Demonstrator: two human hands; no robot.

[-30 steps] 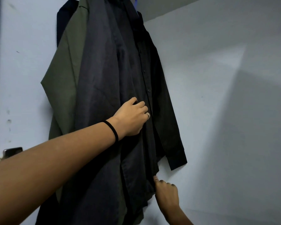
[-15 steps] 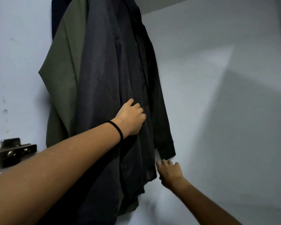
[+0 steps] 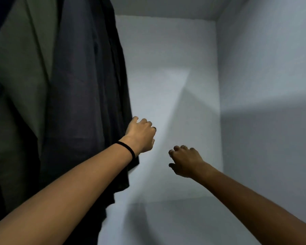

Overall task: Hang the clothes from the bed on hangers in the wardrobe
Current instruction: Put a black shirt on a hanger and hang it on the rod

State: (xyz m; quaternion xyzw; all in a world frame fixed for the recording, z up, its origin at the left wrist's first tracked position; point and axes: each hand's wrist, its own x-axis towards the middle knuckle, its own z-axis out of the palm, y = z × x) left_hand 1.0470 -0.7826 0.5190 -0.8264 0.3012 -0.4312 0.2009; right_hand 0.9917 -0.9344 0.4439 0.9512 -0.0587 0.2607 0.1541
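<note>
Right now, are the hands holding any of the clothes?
No. The left hand sits loosely curled beside the edge of the black shirt, gripping nothing. The right hand hangs in open air, empty.

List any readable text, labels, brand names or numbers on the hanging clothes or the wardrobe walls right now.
None: no text, label, brand or number can be read.
Olive green garment: plain fabric, no tag showing.
Dark grey shirt: plain fabric, no tag showing.
Wardrobe wall: bare, unmarked.
</note>
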